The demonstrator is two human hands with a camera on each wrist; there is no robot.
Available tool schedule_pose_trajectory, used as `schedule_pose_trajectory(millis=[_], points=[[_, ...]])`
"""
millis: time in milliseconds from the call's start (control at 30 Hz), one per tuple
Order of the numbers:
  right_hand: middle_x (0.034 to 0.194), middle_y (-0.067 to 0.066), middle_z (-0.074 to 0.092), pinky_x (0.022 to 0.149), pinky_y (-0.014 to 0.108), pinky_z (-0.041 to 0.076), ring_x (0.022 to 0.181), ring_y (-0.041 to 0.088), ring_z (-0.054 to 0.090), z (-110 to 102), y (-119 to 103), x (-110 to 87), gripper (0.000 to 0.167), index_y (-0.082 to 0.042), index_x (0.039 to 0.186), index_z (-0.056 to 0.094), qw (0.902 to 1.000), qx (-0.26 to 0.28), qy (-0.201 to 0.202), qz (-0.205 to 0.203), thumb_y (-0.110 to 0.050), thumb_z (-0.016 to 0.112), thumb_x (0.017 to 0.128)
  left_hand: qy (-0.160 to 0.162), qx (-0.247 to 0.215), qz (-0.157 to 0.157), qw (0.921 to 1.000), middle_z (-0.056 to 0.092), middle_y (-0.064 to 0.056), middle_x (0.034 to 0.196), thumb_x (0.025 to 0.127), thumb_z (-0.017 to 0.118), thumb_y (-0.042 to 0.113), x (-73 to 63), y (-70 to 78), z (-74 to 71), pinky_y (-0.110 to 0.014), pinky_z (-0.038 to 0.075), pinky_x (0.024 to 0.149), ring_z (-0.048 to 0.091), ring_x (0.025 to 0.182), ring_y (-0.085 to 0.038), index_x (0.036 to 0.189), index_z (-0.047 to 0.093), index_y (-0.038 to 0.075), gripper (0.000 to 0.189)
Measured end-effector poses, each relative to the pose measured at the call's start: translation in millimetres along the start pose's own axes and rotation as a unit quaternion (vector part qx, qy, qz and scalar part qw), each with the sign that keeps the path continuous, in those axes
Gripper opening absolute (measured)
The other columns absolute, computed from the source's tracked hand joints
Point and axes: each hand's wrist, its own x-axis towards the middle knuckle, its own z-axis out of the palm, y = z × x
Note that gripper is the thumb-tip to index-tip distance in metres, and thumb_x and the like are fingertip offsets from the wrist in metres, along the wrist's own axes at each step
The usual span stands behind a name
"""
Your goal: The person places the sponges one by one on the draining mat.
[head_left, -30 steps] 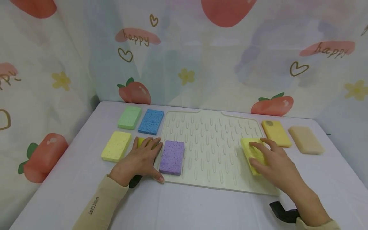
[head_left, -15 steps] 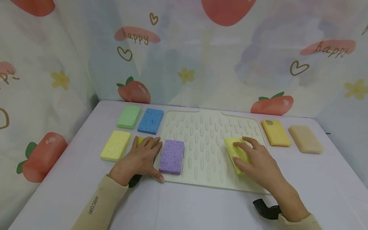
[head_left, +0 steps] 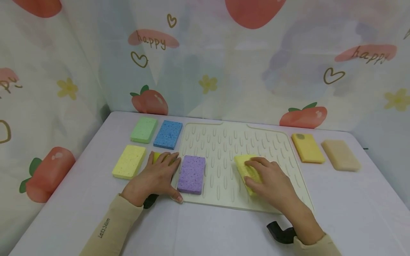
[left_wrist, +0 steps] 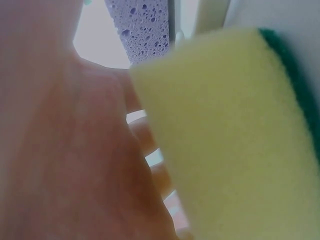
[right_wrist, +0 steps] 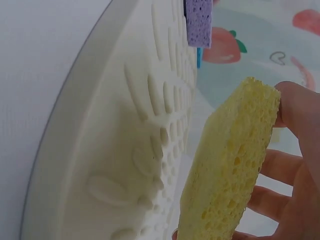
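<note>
My right hand (head_left: 272, 181) grips a pale yellow sponge (head_left: 241, 169) over the right-hand part of a cream ribbed drying mat (head_left: 224, 142). The right wrist view shows that porous sponge (right_wrist: 225, 160) tilted, between fingers and thumb, apart from the mat (right_wrist: 125, 130). My left hand (head_left: 153, 179) lies spread over a yellow sponge (head_left: 156, 157), with its thumb by the mat's front left corner. In the left wrist view this sponge (left_wrist: 225, 135) has a green scouring layer (left_wrist: 295, 85); the palm covers most of it from above. A purple sponge (head_left: 191, 175) lies on the mat's left side.
Left of the mat are a green sponge (head_left: 144, 130), a blue sponge (head_left: 168, 134) and another pale yellow sponge (head_left: 129, 161). To the right lie a deeper yellow sponge (head_left: 308, 148) and a beige sponge (head_left: 340, 155). A patterned curtain (head_left: 240, 78) hangs behind the white table (head_left: 205, 231).
My right hand has carried the pale yellow sponge leftward across the mat from its right edge. The left hand and the other sponges stay in place.
</note>
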Motion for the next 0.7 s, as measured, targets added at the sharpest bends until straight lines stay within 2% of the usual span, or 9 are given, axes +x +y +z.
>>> schedule_pose_trajectory(millis=[233,533,700], points=[[0.132,0.006,0.061,0.071,0.048,0.053,0.11,0.032,0.057,9.0,-12.0,2.9,0.038,-0.017,0.124,0.067,1.0,-0.001,-0.006,0.006,-0.03,0.065,0.088,-0.001,0.001,0.0,1.0,0.026,-0.012,0.163,0.053,0.08,0.077,-1.2,1.0,-1.2,-0.072,0.008,0.116,0.023,0.149,-0.037,0.155,0.033,0.008,0.132],[0.131,0.005,0.062,0.063,0.039,0.05,0.104,0.029,0.056,21.1,-32.1,10.0,0.04,-0.017,0.122,0.069,0.9999,-0.001,-0.011,0.001,-0.033,0.065,0.086,0.003,0.001,0.002,1.0,0.027,-0.012,0.163,0.054,0.081,0.076,-2.2,0.6,-2.0,-0.072,0.01,0.116,0.024,0.149,-0.037,0.155,0.033,0.008,0.131],[0.133,0.005,0.062,0.062,0.039,0.05,0.106,0.03,0.057,27.8,-40.4,14.0,0.04,-0.018,0.122,0.069,0.9998,-0.004,-0.016,0.007,-0.035,0.064,0.086,0.003,-0.002,0.003,1.0,0.027,-0.012,0.163,0.053,0.08,0.077,-1.6,-0.1,-1.3,-0.072,0.009,0.116,0.023,0.149,-0.037,0.155,0.033,0.008,0.132]])
